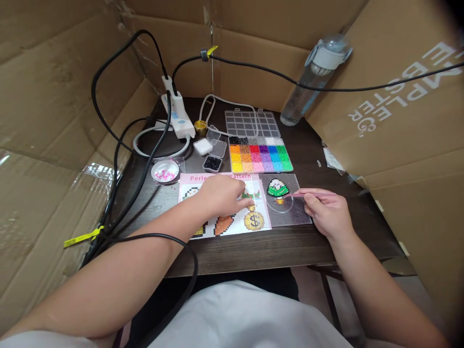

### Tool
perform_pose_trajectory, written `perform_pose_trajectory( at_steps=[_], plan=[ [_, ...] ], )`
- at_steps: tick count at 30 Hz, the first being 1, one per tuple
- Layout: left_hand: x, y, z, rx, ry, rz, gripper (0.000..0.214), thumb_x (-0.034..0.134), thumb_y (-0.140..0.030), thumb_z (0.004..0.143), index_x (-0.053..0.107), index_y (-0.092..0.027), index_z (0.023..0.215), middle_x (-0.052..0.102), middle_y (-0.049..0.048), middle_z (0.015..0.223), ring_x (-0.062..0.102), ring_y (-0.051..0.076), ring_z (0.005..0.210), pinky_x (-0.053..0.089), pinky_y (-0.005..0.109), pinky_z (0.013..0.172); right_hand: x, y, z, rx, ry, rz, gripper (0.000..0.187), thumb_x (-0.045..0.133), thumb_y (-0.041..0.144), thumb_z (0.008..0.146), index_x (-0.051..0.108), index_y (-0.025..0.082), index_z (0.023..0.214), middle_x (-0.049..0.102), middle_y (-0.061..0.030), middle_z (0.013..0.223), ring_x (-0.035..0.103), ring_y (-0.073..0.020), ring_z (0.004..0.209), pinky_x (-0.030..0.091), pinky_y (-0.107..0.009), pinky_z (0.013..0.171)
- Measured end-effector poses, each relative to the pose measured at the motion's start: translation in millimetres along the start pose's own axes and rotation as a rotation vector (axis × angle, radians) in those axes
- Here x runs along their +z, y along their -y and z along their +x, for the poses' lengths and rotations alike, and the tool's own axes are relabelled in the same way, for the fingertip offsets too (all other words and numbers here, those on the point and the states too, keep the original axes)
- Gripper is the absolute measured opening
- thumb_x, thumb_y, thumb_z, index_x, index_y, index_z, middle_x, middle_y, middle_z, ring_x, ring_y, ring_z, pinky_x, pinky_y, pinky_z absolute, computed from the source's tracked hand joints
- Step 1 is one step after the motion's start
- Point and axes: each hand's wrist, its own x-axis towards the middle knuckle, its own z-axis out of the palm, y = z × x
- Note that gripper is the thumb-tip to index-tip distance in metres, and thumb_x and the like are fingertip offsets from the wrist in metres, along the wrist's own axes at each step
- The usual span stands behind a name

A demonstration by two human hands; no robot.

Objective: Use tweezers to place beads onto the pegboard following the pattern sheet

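My left hand [221, 195] lies on a pink-topped bead pattern sheet [224, 205], its index finger stretched out and pointing at a picture near the sheet's middle. My right hand [326, 212] pinches thin tweezers [302, 195] whose tip reaches left over a clear pegboard [290, 212]. On the pegboard sits a partly built bead figure in white, black and green [278, 187], with a few orange beads below it inside a clear round ring [280, 203].
A bead box with coloured compartments [260, 155] and its open clear lid [253, 123] stand behind the sheet. Small tubs of black [212, 163] and white beads, a dish of pink beads [165, 170], a power strip [178, 113], cables and a water bottle [313, 77] surround them. Cardboard walls enclose the table.
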Motion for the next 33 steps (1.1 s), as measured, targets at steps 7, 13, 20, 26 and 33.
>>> perform_pose_trajectory(
  at_steps=[7, 13, 20, 26, 33],
  plan=[
    [-1.9, 1.6, -1.1, 0.028, -0.019, -0.035, 0.044, 0.058, -0.061, 0.095, 0.069, -0.020, 0.084, 0.071, 0.0088, 0.081, 0.066, 0.025, 0.078, 0.034, 0.032, 0.062, 2.1, 1.6, 0.7, -0.001, -0.005, 0.051, 0.035, 0.083, 0.051, 0.084, 0.083, 0.017, 0.094, 0.080, -0.0140, 0.095, 0.040, -0.0070, 0.045, 0.029, -0.025, 0.039],
    [-2.8, 3.5, -1.4, 0.043, -0.011, -0.030, 0.043, 0.060, -0.062, 0.093, 0.070, -0.021, 0.087, 0.072, 0.0087, 0.083, 0.067, 0.025, 0.079, 0.034, 0.031, 0.062, 5.0, 2.4, 1.0, -0.014, -0.038, 0.066, 0.033, 0.083, 0.049, 0.085, 0.082, 0.017, 0.094, 0.081, -0.0143, 0.092, 0.043, -0.0075, 0.044, 0.032, -0.026, 0.039],
    [-4.0, 4.7, -1.8, 0.047, 0.022, -0.006, 0.041, 0.059, -0.061, 0.094, 0.072, -0.022, 0.094, 0.074, 0.0097, 0.086, 0.068, 0.027, 0.084, 0.036, 0.032, 0.064, 4.0, 2.7, 3.6, -0.051, -0.067, 0.034, 0.037, 0.082, 0.052, 0.084, 0.081, 0.016, 0.092, 0.081, -0.0161, 0.095, 0.048, -0.0105, 0.045, 0.038, -0.029, 0.041],
    [-6.6, 5.1, -2.4, 0.023, 0.037, 0.019, 0.042, 0.059, -0.062, 0.094, 0.073, -0.023, 0.097, 0.075, 0.0105, 0.092, 0.069, 0.028, 0.087, 0.039, 0.033, 0.066, 5.7, 5.6, 3.0, -0.034, -0.061, 0.090, 0.033, 0.084, 0.049, 0.083, 0.081, 0.017, 0.090, 0.081, -0.0143, 0.093, 0.048, -0.0098, 0.046, 0.036, -0.028, 0.042],
    [-6.5, 6.6, -3.0, 0.026, 0.033, 0.020, 0.044, 0.058, -0.064, 0.094, 0.071, -0.022, 0.095, 0.074, 0.0097, 0.088, 0.069, 0.028, 0.086, 0.037, 0.033, 0.065, 8.8, 10.6, 1.1, -0.030, -0.065, 0.128, 0.037, 0.086, 0.051, 0.080, 0.081, 0.015, 0.088, 0.081, -0.0165, 0.092, 0.047, -0.0095, 0.044, 0.036, -0.029, 0.041]
  ],
)
